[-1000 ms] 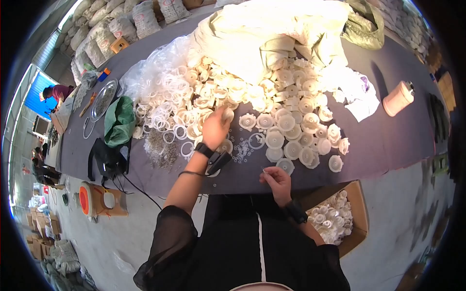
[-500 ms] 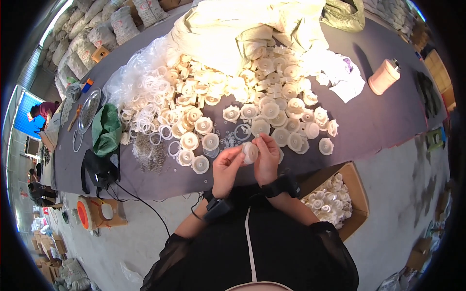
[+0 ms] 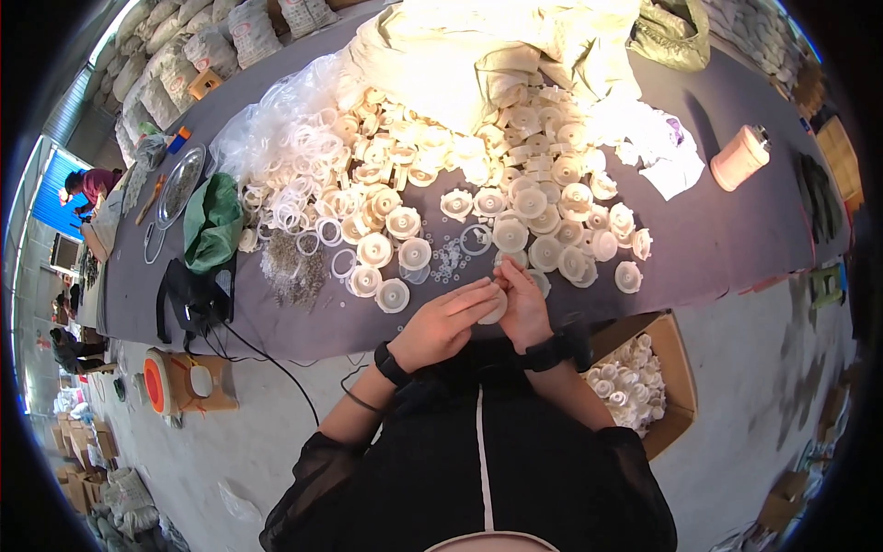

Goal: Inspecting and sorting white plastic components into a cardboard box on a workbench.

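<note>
My left hand (image 3: 443,322) and my right hand (image 3: 521,305) meet at the near edge of the dark table (image 3: 717,239), both closed around one white round plastic cap (image 3: 495,309). The cap is mostly hidden by my fingers. Just beyond my hands lie small clear washers (image 3: 448,259) and a white ring (image 3: 475,240). A wide heap of white round caps (image 3: 515,198) and white rings (image 3: 303,175) covers the table's middle.
A cardboard box (image 3: 676,368) with several finished caps stands on the floor at my right. A green bag (image 3: 212,225), a black pouch with a cable (image 3: 189,299), a pink jar (image 3: 739,158) and cream sacks (image 3: 478,51) lie on the table. A person (image 3: 87,184) works far left.
My left hand came back from the cap heap to the table's near edge and joined my right hand; both now close on one cap, drawn closer to my body.
</note>
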Demonstrator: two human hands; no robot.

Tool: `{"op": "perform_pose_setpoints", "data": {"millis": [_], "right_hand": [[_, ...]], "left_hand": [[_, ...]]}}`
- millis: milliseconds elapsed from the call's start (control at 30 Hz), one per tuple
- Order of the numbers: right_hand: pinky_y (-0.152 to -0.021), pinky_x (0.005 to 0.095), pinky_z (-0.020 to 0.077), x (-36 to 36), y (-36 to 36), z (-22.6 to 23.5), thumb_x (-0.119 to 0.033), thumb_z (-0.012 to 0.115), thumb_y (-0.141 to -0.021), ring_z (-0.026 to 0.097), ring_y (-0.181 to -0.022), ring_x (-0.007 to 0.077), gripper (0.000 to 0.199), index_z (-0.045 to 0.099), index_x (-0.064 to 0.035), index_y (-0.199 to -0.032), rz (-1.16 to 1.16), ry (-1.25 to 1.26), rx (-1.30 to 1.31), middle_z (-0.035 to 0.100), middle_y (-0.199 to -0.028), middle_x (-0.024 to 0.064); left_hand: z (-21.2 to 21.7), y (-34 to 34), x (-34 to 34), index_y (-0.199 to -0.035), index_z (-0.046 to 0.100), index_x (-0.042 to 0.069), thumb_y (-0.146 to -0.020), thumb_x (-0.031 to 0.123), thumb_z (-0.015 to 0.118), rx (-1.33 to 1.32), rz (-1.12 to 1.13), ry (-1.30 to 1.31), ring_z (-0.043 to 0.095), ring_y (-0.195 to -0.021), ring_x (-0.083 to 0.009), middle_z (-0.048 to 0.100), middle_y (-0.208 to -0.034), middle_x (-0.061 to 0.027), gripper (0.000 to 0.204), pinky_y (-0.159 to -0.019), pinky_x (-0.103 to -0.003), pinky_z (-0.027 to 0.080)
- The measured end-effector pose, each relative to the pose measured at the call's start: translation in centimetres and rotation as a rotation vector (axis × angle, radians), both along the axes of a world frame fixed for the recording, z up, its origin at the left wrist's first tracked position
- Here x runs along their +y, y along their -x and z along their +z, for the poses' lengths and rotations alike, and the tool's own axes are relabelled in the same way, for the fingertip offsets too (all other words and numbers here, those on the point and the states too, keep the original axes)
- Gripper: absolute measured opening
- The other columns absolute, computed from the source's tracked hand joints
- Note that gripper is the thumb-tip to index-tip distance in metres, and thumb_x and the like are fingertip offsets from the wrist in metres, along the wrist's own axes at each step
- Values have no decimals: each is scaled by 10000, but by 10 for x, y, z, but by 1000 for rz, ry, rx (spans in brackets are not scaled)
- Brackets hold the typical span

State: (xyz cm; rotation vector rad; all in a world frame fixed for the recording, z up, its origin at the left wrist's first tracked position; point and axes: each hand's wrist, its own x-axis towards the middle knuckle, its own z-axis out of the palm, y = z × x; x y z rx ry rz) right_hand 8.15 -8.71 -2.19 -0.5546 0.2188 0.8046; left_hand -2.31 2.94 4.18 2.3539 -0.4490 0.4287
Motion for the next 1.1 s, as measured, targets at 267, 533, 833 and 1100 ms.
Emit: {"op": "perform_pose_setpoints", "data": {"millis": [267,533,833,1100], "right_hand": [[-605,190,432,2,8,21,-105,583,-847,512,-654,49,132,584,-61,-971,-111,23,-242,581,-763,9],[-585,177,416,-6,5,29,-101,578,-850,501,-629,43,117,592,-60,-959,-59,31,-231,587,-767,9],[-615,189,437,-7,7,23,-104,583,-847,541,-687,59,118,593,-66,-957,125,-50,-56,601,-798,13],[-649,187,436,-19,26,34,-26,565,-833,574,-752,84,145,572,-27,-978,-62,187,-717,615,-868,44]], "left_hand": [[-18,10,-16,-1047,565,-4,-806,32,614,346,294,1034,569,-896,-123,591,-999,-69,248,-802,-268,463],[-16,11,-14,-967,592,-3,-827,15,577,432,177,1184,586,-811,-110,612,-950,-63,143,-728,-243,477],[-5,4,2,-1013,592,10,-689,-75,634,-221,140,106,599,-949,-286,578,-1084,-135,337,-850,-338,463],[-20,2,2,-821,580,-11,-793,-30,610,1,520,852,593,-805,-98,599,-1000,-106,46,-710,-218,488]]}}
